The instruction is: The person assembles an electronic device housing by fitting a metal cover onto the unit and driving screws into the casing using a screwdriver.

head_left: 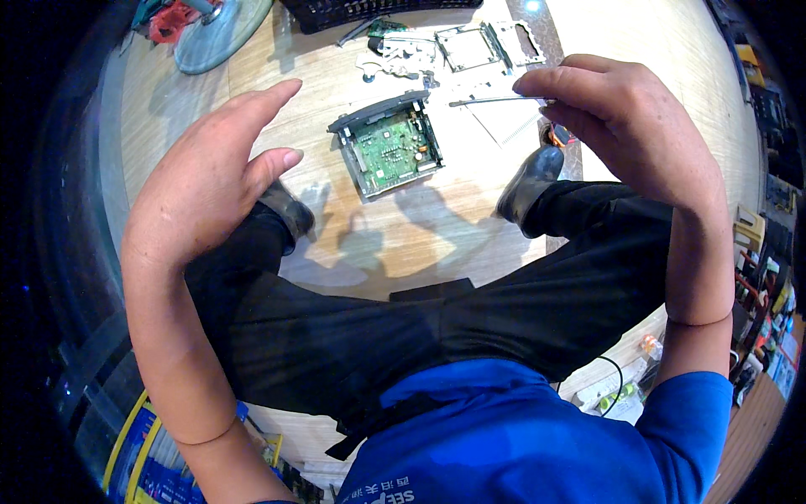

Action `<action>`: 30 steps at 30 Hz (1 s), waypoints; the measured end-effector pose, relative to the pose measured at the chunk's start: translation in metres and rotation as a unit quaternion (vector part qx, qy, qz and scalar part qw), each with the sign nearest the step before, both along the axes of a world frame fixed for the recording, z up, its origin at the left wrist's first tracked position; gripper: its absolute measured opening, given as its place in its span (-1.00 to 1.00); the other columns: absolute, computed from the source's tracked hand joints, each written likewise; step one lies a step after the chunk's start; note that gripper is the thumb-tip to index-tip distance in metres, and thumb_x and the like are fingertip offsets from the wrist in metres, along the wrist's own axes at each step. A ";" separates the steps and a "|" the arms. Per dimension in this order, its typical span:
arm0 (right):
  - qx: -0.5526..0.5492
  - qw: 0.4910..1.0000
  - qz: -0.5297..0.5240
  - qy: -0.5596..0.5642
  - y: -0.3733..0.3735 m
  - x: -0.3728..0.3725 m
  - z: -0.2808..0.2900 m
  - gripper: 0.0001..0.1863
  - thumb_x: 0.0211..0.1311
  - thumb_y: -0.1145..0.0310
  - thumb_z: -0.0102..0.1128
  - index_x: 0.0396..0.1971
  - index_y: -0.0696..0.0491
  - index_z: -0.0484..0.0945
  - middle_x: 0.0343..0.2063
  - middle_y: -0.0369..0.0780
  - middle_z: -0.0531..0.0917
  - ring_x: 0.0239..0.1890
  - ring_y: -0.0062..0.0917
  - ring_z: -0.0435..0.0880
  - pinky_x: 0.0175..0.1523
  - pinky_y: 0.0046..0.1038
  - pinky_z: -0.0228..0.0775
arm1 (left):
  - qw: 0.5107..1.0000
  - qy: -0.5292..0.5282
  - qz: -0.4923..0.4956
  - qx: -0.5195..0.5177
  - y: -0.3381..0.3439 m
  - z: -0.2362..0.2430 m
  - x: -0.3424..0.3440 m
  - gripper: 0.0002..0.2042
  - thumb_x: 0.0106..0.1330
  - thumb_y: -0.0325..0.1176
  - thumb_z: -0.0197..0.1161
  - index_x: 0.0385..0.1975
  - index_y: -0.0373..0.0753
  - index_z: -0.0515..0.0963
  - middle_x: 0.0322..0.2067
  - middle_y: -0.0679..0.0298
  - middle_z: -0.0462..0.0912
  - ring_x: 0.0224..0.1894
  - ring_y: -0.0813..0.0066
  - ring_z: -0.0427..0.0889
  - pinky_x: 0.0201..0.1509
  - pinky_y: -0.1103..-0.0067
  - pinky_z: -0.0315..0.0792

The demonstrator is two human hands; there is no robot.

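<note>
My left hand [210, 164] hangs in the air left of an opened electronic unit, its thumb and fingers apart, with nothing in it. My right hand [625, 113] pinches a slim metal rod-shaped tool [495, 101] between thumb and fingers. The tool points left toward the unit, apart from it; its rear end is hidden in my grip, so its exact kind cannot be told. The unit lies on the floor between my feet. It has a dark front panel [382, 109], a metal frame and a bare green circuit board [390, 151] facing up.
Beyond the unit lie removed metal brackets [466, 49], a pale mechanism part [399, 60] and a white sheet [508, 118]. A black crate [378, 10] stands at the far edge, a round grey base [220, 38] at far left. My shoes [533, 185] flank the unit.
</note>
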State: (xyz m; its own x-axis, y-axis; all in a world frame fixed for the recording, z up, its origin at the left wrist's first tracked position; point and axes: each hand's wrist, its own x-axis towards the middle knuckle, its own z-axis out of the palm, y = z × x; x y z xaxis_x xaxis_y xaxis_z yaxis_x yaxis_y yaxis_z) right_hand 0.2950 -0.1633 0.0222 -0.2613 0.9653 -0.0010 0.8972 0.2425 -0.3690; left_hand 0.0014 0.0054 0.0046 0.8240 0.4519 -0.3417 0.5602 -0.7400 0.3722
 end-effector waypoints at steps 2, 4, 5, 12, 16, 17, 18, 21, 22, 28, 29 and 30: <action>0.000 1.000 0.003 -0.003 0.000 0.000 0.001 -0.71 0.11 0.58 0.21 -0.12 0.09 0.60 -0.35 -0.11 0.65 -0.37 -0.27 0.66 -0.27 -0.35 0.50 | 1.000 -0.004 -0.001 0.001 0.000 0.000 0.000 -0.42 0.25 -0.35 0.24 0.29 -0.23 0.27 0.19 -0.05 0.42 0.25 -0.02 0.38 0.30 0.35 0.27; -0.013 1.000 -0.002 -0.016 0.000 0.000 0.002 -0.71 0.11 0.58 0.21 -0.12 0.08 0.59 -0.36 -0.12 0.64 -0.38 -0.27 0.66 -0.28 -0.35 0.50 | 1.000 0.003 0.009 -0.001 0.000 0.001 0.000 -0.43 0.25 -0.35 0.24 0.29 -0.22 0.27 0.19 -0.05 0.42 0.24 -0.03 0.38 0.30 0.35 0.27; -0.017 1.000 -0.005 -0.016 0.000 -0.001 0.003 -0.71 0.11 0.58 0.21 -0.12 0.08 0.59 -0.36 -0.12 0.64 -0.38 -0.27 0.66 -0.28 -0.35 0.50 | 1.000 0.004 0.003 0.003 0.000 0.001 0.000 -0.43 0.25 -0.35 0.24 0.29 -0.22 0.27 0.19 -0.05 0.42 0.24 -0.03 0.38 0.30 0.35 0.27; -0.040 0.999 -0.021 -0.020 -0.001 -0.001 0.005 -0.73 0.12 0.59 0.19 -0.14 0.10 0.58 -0.36 -0.11 0.64 -0.37 -0.26 0.67 -0.26 -0.35 0.50 | 1.000 -0.001 0.015 -0.023 0.000 0.000 0.000 -0.43 0.26 -0.37 0.24 0.29 -0.21 0.27 0.19 -0.05 0.42 0.24 -0.03 0.38 0.31 0.35 0.26; -0.038 0.997 -0.052 -0.045 -0.002 -0.001 0.004 -0.77 0.14 0.58 0.16 -0.17 0.13 0.52 -0.35 -0.08 0.63 -0.33 -0.18 0.65 -0.22 -0.29 0.49 | 1.000 0.000 0.023 -0.018 -0.001 0.001 0.001 -0.43 0.26 -0.37 0.25 0.29 -0.21 0.27 0.19 -0.05 0.42 0.23 -0.03 0.39 0.30 0.34 0.27; -0.029 0.997 -0.045 -0.049 -0.002 -0.001 0.003 -0.77 0.14 0.58 0.16 -0.17 0.13 0.52 -0.35 -0.08 0.63 -0.33 -0.18 0.65 -0.22 -0.29 0.49 | 1.000 0.000 0.020 -0.013 -0.001 0.003 0.001 -0.43 0.26 -0.37 0.25 0.29 -0.21 0.27 0.19 -0.05 0.42 0.23 -0.03 0.39 0.30 0.34 0.27; -0.027 0.997 -0.067 -0.027 -0.002 -0.001 0.001 -0.82 0.16 0.54 0.13 -0.21 0.12 0.51 -0.42 -0.04 0.62 -0.33 -0.11 0.63 -0.21 -0.21 0.47 | 1.000 -0.005 0.028 -0.012 -0.001 0.006 0.001 -0.43 0.26 -0.37 0.25 0.29 -0.21 0.27 0.19 -0.04 0.43 0.22 -0.03 0.40 0.30 0.34 0.27; -0.029 0.995 -0.092 0.013 0.004 0.002 -0.013 -0.85 0.18 0.49 0.09 -0.24 0.11 0.49 -0.48 0.01 0.61 -0.33 -0.04 0.61 -0.20 -0.13 0.45 | 0.997 -0.040 0.062 0.020 -0.001 0.025 -0.009 -0.43 0.26 -0.37 0.24 0.30 -0.19 0.28 0.19 -0.04 0.43 0.23 -0.02 0.40 0.30 0.36 0.27; -0.041 0.993 -0.101 0.036 0.007 0.004 -0.021 -0.84 0.19 0.48 0.09 -0.23 0.12 0.49 -0.48 0.02 0.61 -0.33 -0.04 0.61 -0.20 -0.14 0.45 | 0.993 -0.072 0.078 0.046 0.000 0.034 -0.015 -0.43 0.26 -0.37 0.24 0.30 -0.19 0.28 0.19 -0.04 0.43 0.24 -0.01 0.39 0.31 0.37 0.26; -0.269 0.960 -0.050 0.065 0.057 0.005 -0.132 -0.79 0.19 0.32 0.18 -0.39 0.19 0.56 -0.46 0.02 0.63 -0.32 -0.04 0.62 -0.17 -0.15 0.45 | 0.971 -0.136 0.115 0.158 0.015 0.064 -0.047 -0.44 0.24 -0.39 0.23 0.28 -0.26 0.30 0.18 -0.04 0.45 0.27 0.08 0.39 0.32 0.40 0.24; -0.237 0.970 -0.025 0.050 0.073 0.004 -0.159 -0.77 0.18 0.29 0.20 -0.40 0.18 0.57 -0.45 0.02 0.64 -0.32 -0.05 0.62 -0.17 -0.15 0.45 | 0.970 -0.146 0.117 0.158 0.020 0.064 -0.048 -0.44 0.24 -0.39 0.23 0.28 -0.26 0.30 0.18 -0.04 0.45 0.27 0.08 0.39 0.32 0.40 0.24; -0.229 0.973 -0.015 0.012 0.090 0.003 -0.184 -0.76 0.17 0.26 0.21 -0.41 0.17 0.59 -0.45 0.02 0.64 -0.32 -0.06 0.63 -0.16 -0.14 0.45 | 0.974 -0.146 0.094 0.149 0.025 0.063 -0.049 -0.43 0.23 -0.40 0.23 0.27 -0.27 0.31 0.18 -0.03 0.45 0.26 0.07 0.40 0.31 0.39 0.24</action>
State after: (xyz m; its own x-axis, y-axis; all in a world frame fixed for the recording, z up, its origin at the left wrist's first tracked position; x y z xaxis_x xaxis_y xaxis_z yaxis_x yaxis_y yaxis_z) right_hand 0.2983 -0.0735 -0.1618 -0.2385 0.8720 -0.4274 0.8909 0.0212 -0.4537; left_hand -0.0475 0.0300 0.0674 0.7599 0.6470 0.0630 0.5986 -0.7343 0.3202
